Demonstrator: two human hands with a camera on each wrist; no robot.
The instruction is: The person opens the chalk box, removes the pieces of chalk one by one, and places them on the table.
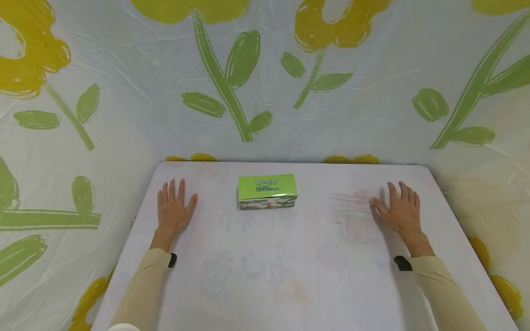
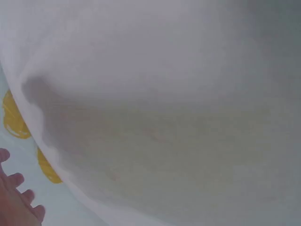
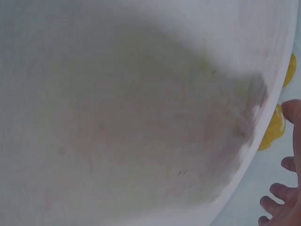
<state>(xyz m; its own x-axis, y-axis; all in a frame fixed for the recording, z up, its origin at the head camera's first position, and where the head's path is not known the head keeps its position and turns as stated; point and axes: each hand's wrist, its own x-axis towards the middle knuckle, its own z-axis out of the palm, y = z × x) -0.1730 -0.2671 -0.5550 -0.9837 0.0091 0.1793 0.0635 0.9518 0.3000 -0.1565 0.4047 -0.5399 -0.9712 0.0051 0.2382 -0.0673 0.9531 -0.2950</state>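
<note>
A small box (image 1: 267,191) with a bright green lid and a patterned front side stands near the back middle of the white table, its lid printed with lettering. To its left, my left hand (image 1: 173,209) is over the table with fingers spread, holding nothing. On the other side, my right hand (image 1: 400,209) has its fingers apart and slightly bent, also holding nothing. Both hands are apart from the box. Only fingers of the left hand (image 2: 18,200) show in the left wrist view, and part of the right hand (image 3: 290,188) shows in the right wrist view.
The white table (image 1: 265,294) has rounded back corners, faint marks and reddish scratches near the right hand. Behind and beside it hangs a pale cloth (image 1: 165,59) printed with yellow flowers and green leaves. A dark band (image 1: 402,263) sits at the right wrist.
</note>
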